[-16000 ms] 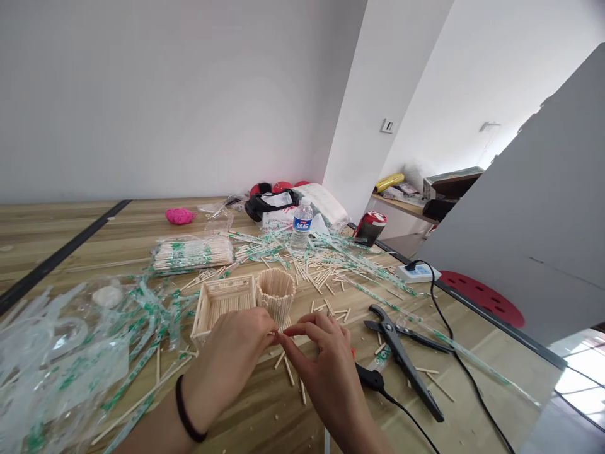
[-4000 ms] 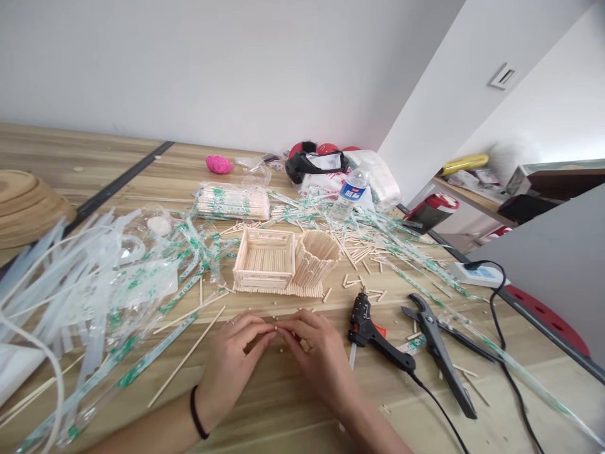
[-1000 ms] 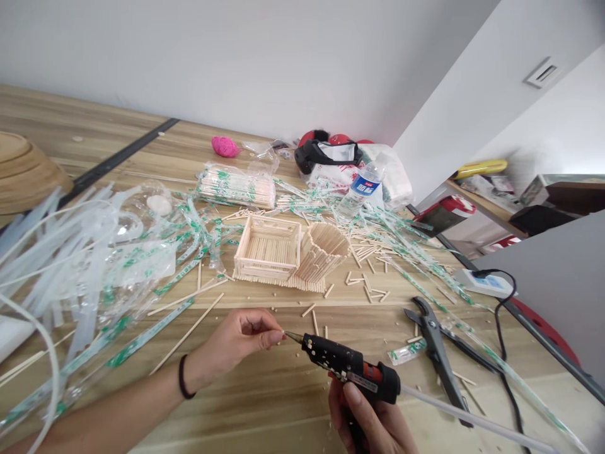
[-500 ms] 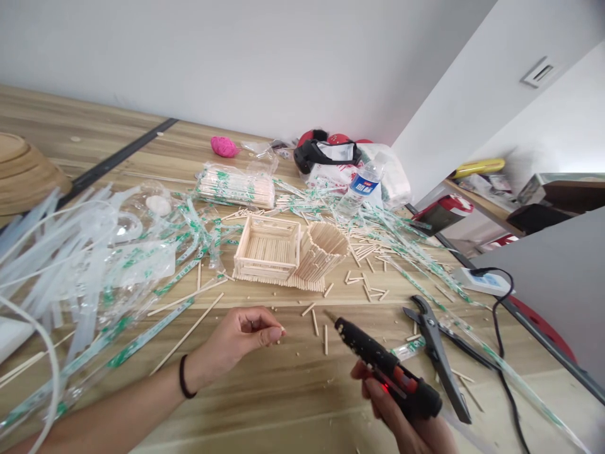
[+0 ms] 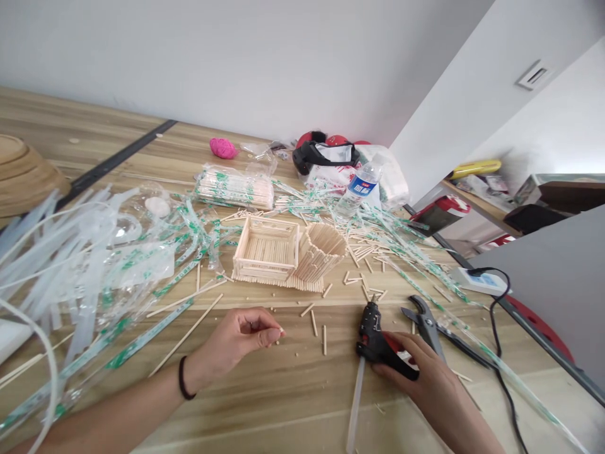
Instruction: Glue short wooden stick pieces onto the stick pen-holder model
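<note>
My left hand (image 5: 258,331) hovers low over the table in front of the stick model, thumb and fingertips pinched on something small and pale that I cannot make out. My right hand (image 5: 411,359) grips the handle of a black glue gun (image 5: 371,328), its nozzle facing away from me and a clear glue stick (image 5: 355,403) sticking out of its back. Beyond both hands stands the model: a rectangular fenced box (image 5: 267,249) beside a round cup-like part (image 5: 324,249), on a base of wooden sticks. Short cut sticks (image 5: 324,340) lie between my hands.
Grey cutters (image 5: 428,328) lie right beside my right hand. Clear glue sticks (image 5: 85,271) and wrappers cover the left. Farther back are a stick bundle (image 5: 235,187), pink yarn (image 5: 223,148) and a water bottle (image 5: 359,189). A power strip (image 5: 482,282) with a black cable is at right.
The glue gun has turned from pointing up-left to pointing away from me, and its glue stick now shows. My right hand has turned with it, palm down. My left hand has hardly moved.
</note>
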A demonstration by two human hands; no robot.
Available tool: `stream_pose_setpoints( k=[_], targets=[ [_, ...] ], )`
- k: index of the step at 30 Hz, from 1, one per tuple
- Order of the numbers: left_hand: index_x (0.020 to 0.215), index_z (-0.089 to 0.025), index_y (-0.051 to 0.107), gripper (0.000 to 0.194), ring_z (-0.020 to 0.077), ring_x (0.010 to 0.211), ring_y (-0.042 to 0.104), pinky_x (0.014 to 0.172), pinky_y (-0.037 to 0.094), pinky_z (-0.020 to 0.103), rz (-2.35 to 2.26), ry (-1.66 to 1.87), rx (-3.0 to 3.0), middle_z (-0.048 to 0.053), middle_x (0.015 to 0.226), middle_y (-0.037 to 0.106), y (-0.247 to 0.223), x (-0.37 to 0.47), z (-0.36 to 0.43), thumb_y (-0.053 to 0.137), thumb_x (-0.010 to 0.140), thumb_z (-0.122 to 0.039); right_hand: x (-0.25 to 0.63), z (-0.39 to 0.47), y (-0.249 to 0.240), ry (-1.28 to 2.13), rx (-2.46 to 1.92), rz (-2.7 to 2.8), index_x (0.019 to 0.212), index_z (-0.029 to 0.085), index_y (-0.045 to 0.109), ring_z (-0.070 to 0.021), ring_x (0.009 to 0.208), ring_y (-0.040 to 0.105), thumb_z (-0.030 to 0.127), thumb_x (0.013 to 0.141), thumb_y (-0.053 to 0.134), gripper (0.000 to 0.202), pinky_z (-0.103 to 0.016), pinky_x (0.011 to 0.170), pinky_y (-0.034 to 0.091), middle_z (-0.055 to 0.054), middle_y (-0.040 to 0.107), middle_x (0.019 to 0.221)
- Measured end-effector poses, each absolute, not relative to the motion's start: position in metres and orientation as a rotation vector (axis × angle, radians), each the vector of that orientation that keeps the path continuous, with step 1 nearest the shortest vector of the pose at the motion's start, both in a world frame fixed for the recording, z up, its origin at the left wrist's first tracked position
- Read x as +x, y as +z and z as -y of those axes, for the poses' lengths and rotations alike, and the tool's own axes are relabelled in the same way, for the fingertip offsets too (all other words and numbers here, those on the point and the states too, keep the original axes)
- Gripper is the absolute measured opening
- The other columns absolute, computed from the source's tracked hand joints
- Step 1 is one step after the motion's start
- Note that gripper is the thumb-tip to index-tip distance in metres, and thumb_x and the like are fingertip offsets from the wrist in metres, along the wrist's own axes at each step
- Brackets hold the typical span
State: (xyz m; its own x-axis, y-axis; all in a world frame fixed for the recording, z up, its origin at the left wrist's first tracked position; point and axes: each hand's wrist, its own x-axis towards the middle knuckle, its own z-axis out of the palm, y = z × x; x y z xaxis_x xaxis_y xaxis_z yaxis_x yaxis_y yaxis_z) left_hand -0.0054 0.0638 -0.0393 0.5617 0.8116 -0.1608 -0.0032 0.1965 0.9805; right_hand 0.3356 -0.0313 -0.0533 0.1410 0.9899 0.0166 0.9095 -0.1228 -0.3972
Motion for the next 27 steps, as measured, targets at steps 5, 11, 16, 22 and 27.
stream_pose_setpoints(
  k=[5,11,16,22,27],
  targets=[
    [0.071,-0.017,0.068,0.02,0.0134,0.068,0.052,0.065,0.04,0.024,-0.815,0.666,1.263,0.0,0.069,0.06,-0.038,-0.005,-0.064,0.069,0.076,-0.036,0.315,0.025,-0.026,0.254,-2.102,1.847,0.105,0.022,0.063,-0.0334,0.102,0.059,0.04,0.069,0.062,0.04,-0.046,0.085,0.045,-0.013,0.063,0.114],
    [0.069,-0.017,0.067,0.024,0.0131,0.064,0.05,0.062,0.039,0.025,-0.844,0.683,1.221,-0.001,0.067,0.059,-0.034,-0.004,-0.064,0.069,0.074,-0.041,0.247,0.006,0.016,0.597,-2.022,1.933,0.071,0.025,0.06,-0.0214,0.064,0.061,0.032,0.083,0.052,0.017,-0.031,0.058,0.044,-0.004,0.066,0.071],
    [0.07,-0.017,0.069,0.022,0.0141,0.067,0.053,0.064,0.039,0.025,-0.823,0.672,1.258,0.0,0.07,0.062,-0.038,-0.004,-0.064,0.07,0.074,-0.039,0.22,-0.034,0.024,0.366,-1.864,2.173,0.09,0.022,0.067,-0.0193,0.072,0.063,0.026,0.092,0.043,0.024,-0.026,0.061,0.039,-0.005,0.069,0.084],
    [0.071,-0.016,0.069,0.022,0.0126,0.063,0.049,0.06,0.037,0.024,-0.791,0.68,1.247,-0.001,0.067,0.061,-0.043,-0.003,-0.063,0.071,0.073,-0.039,0.186,-0.081,0.011,0.166,-1.484,2.737,0.094,0.022,0.068,-0.0147,0.063,0.059,0.013,0.088,0.049,0.022,-0.024,0.052,0.026,-0.002,0.069,0.071],
    [0.069,-0.016,0.069,0.022,0.0122,0.061,0.049,0.059,0.037,0.024,-0.761,0.702,1.223,0.0,0.067,0.061,-0.041,-0.001,-0.063,0.071,0.072,-0.038,0.174,-0.092,-0.001,0.127,-1.417,2.798,0.075,0.016,0.065,-0.0133,0.055,0.055,0.006,0.083,0.051,0.019,-0.026,0.048,0.019,-0.004,0.068,0.065]
  ],
)
